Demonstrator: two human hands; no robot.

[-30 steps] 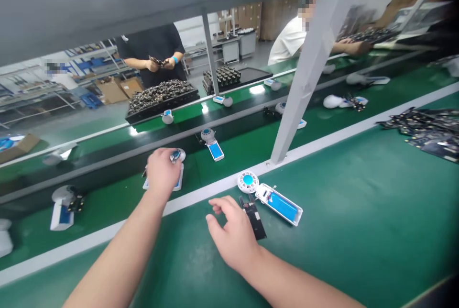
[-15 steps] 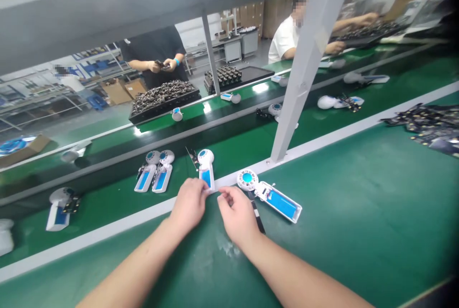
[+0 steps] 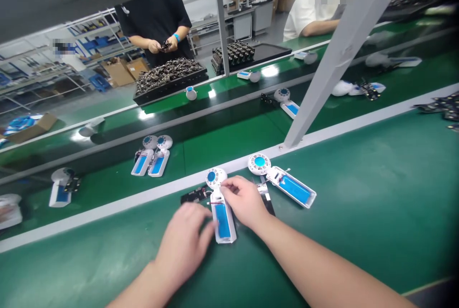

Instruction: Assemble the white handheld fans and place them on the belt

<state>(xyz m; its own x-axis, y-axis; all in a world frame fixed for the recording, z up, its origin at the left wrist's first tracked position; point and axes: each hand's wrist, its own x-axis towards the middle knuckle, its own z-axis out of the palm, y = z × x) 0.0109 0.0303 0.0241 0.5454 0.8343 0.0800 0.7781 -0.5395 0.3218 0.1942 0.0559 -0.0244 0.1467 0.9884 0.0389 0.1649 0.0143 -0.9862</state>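
over the green bench (image 3: 358, 198), our right hand (image 3: 247, 201) pinches the neck of a white fan unit (image 3: 223, 222), while our blurred left hand (image 3: 185, 237) is half curled at its left edge, whether gripping we cannot tell, and a second fan unit (image 3: 294, 189) lies to the right.

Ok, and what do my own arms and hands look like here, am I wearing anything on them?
Your left hand and right hand are ungloved. Both forearms are bare as far as the picture shows, with no sleeve, watch or bracelet visible. I see no clear markings; the left fingers are too blurred for fine detail.
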